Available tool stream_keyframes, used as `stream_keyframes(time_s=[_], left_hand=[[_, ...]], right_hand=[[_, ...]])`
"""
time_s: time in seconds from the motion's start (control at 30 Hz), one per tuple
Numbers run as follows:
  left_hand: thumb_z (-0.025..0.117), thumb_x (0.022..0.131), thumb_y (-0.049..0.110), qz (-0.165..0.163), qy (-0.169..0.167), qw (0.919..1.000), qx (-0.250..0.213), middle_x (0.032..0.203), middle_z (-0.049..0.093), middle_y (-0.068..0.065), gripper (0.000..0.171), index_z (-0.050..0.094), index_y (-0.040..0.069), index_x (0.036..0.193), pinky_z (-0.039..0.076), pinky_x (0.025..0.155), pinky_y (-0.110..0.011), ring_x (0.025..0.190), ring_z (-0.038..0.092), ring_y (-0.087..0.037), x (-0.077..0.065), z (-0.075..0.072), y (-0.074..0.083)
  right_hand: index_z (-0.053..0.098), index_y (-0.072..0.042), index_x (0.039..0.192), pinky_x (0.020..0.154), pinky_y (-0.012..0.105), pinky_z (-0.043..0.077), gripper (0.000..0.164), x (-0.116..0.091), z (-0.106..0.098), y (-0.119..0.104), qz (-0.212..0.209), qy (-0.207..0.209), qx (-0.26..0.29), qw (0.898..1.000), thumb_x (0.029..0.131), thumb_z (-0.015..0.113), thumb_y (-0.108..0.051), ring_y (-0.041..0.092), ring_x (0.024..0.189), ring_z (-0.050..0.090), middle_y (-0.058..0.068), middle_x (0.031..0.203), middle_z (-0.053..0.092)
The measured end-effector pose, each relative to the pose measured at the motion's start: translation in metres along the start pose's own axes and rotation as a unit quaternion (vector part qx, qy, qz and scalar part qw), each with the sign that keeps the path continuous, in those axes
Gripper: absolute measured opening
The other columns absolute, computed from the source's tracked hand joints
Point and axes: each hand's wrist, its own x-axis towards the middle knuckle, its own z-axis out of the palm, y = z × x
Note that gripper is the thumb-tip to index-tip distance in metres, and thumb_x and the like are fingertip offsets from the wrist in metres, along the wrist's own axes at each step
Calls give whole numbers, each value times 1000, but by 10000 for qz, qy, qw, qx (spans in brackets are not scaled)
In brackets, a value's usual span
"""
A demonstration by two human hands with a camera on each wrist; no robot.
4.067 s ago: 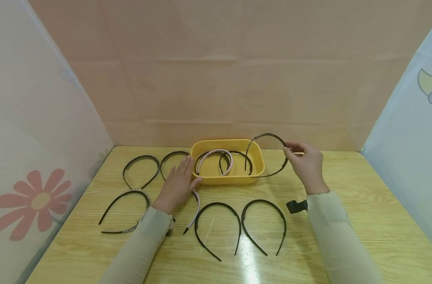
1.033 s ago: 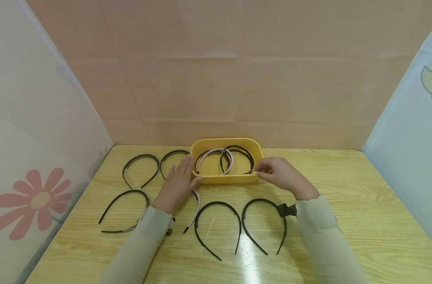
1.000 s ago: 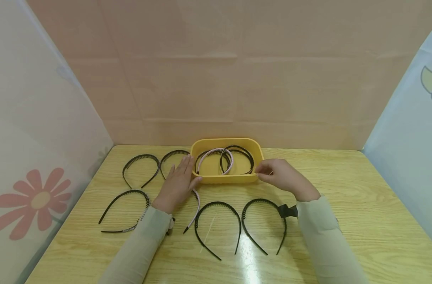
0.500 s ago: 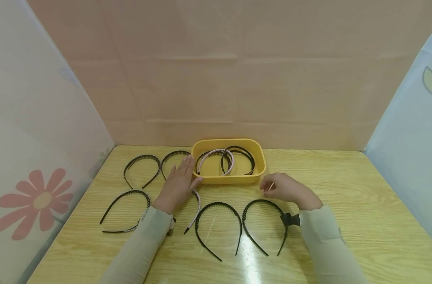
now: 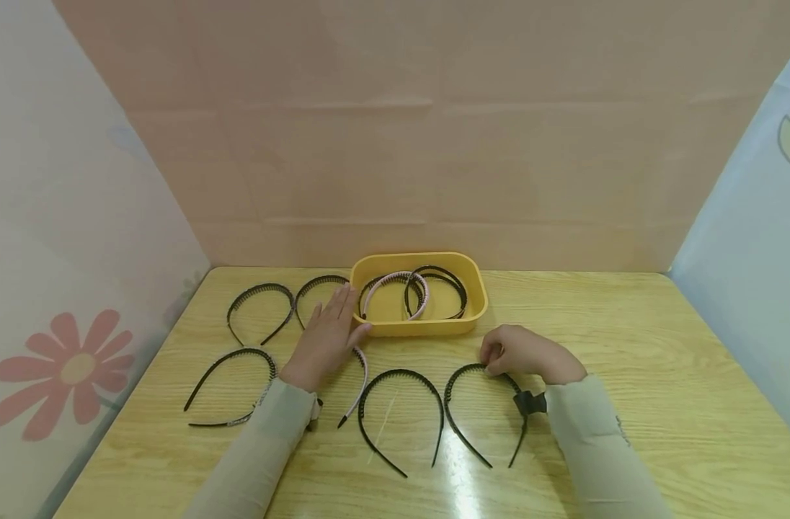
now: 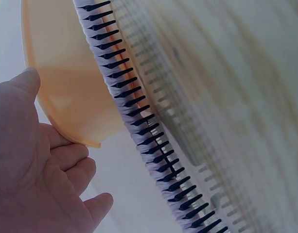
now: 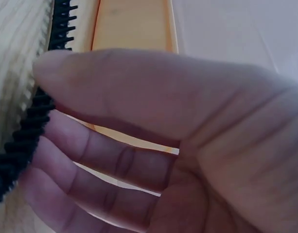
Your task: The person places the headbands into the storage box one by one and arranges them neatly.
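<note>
My right hand (image 5: 527, 353) pinches the top of a black toothed headband (image 5: 451, 411) that lies on the table at the front right. In the right wrist view the thumb (image 7: 114, 87) is on one side of the toothed band (image 7: 29, 128) and the fingertips are at the other. My left hand (image 5: 324, 335) rests against the left end of a yellow tray (image 5: 421, 329), fingers straight in the head view. The tray holds several headbands, among them a pink one (image 5: 424, 295). A pink-and-black headband (image 5: 362, 389) lies partly hidden under my left hand.
More black headbands lie on the wooden table (image 5: 661, 404): one (image 5: 401, 373) at front centre, one (image 5: 261, 286) at the back left, one (image 5: 226, 355) below it, and another (image 5: 320, 279) beside the tray. A peach backdrop (image 5: 434, 166) rises behind.
The right hand let its headband go into the tray's right side, then moved down toward the front and took hold of the front right headband. The left hand stays at the tray.
</note>
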Motion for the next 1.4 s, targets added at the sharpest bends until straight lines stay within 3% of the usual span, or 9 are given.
stream_keyframes(time_s=[0.7,1.4], left_hand=[[40,108,48,3,-21,10000,68,168,11,-17,77,12,0,162,13,122,-59,155,10,-30,2,0,1],[39,108,50,-46,-37,10000,74,169,10,-14,78,13,2,162,13,123,-57,156,9,-28,1,1,0]], right_hand=[[71,-6,87,67,28,50,8,0,-2,0,-320,74,-160,9993,85,76,-1,10,74,57,-3,81,64],[71,-2,96,73,33,55,5,-2,-9,2,-449,825,43,9956,91,70,-1,13,81,63,0,88,68]])
